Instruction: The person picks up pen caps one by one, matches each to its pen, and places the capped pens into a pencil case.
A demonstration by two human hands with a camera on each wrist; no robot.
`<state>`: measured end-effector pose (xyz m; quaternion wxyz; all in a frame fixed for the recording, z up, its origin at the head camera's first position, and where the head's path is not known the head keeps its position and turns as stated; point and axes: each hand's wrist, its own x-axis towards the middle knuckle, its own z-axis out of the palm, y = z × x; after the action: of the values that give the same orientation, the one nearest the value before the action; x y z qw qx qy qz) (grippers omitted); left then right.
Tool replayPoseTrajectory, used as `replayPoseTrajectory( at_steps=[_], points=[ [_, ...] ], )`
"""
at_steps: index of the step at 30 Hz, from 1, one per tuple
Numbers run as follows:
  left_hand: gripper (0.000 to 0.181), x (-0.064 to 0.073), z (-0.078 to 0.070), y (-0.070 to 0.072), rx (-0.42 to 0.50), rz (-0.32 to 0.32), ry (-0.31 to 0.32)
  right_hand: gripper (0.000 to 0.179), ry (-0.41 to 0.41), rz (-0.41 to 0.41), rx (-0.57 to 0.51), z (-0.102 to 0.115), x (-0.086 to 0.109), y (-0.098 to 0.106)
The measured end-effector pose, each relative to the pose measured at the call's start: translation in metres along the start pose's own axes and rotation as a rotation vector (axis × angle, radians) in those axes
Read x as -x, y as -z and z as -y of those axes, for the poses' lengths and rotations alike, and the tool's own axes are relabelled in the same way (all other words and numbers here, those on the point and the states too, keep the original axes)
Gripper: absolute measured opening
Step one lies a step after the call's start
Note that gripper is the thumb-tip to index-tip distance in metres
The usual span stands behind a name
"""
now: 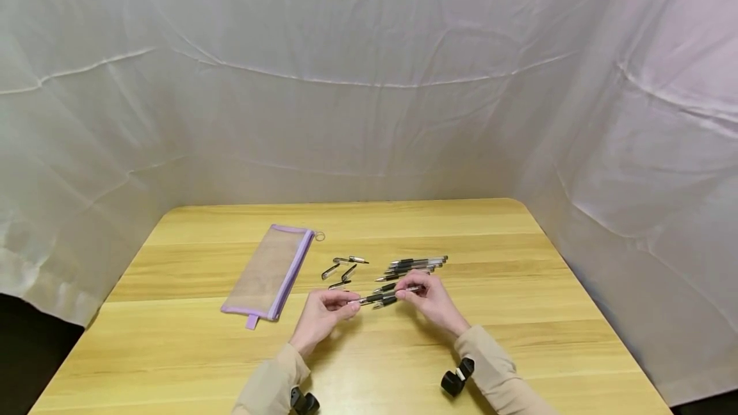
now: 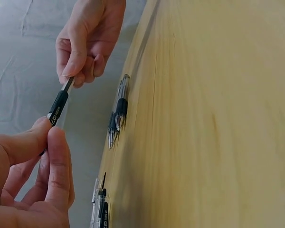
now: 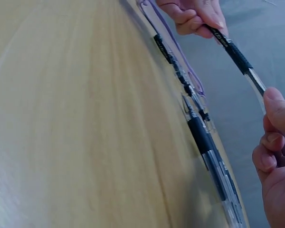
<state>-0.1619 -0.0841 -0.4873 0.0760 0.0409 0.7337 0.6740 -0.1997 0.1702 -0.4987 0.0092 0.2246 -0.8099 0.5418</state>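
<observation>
Between both hands is a gel pen (image 2: 58,105) with a black rubber grip and clear barrel. My left hand (image 1: 323,320) pinches the pen cap (image 3: 218,36), with its dark lettered clip, at the tip end. My right hand (image 1: 431,303) holds the barrel towards the other end. How far the cap covers the tip is hidden by the left fingers. Beneath and beyond the right hand lie several uncapped gel pens (image 1: 410,262), side by side, tips to the left. Several loose caps (image 1: 348,272) are scattered beyond the left hand.
A mesh zip pouch (image 1: 262,274) with purple edging lies flat on the left of the wooden table (image 1: 507,351). Its zip side faces the caps, with a small ring at the far corner. Pale cloth curtains (image 1: 357,127) stand behind and beside the table.
</observation>
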Motion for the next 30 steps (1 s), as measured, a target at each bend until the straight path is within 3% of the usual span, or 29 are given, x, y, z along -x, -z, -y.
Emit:
replayPoseTrajectory(
  at_steps=[13,30],
  points=[
    [0.023,0.0012,0.0033,-0.0042,0.012,-0.061,0.015,0.012,-0.022,-0.04,-0.021,-0.0003,0.0001,-0.0067],
    [0.024,0.0016,0.0018,-0.0063,0.034,-0.093,0.016,0.01,-0.053,-0.055,-0.038,0.0025,-0.0021,-0.0075]
  ],
)
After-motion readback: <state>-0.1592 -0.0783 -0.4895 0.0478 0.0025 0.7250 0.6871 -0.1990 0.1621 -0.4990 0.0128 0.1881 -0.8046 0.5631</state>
